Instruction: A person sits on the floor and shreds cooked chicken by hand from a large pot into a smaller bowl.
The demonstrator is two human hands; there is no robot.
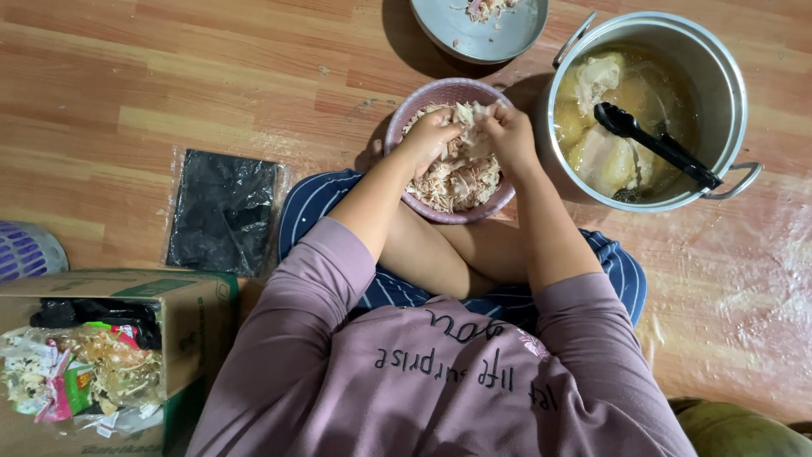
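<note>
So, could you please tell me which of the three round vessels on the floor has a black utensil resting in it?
The large metal pot at the right: black tongs lie across its broth and chicken. The mauve bowl holds shredded meat under both hands; the grey plate holds only scraps.

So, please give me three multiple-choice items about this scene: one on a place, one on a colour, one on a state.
1. Where is the steel pot from the bowl?
A. right
B. left
C. inside it

2. What colour are the tongs in the pot?
A. red
B. black
C. white

3. What are the left hand and right hand doing?
A. resting empty
B. gripping tongs
C. holding shredded meat

Answers: 1 A, pot stands right of the bowl; 2 B, the tongs are black; 3 C, both hands grip meat over the bowl.
</note>
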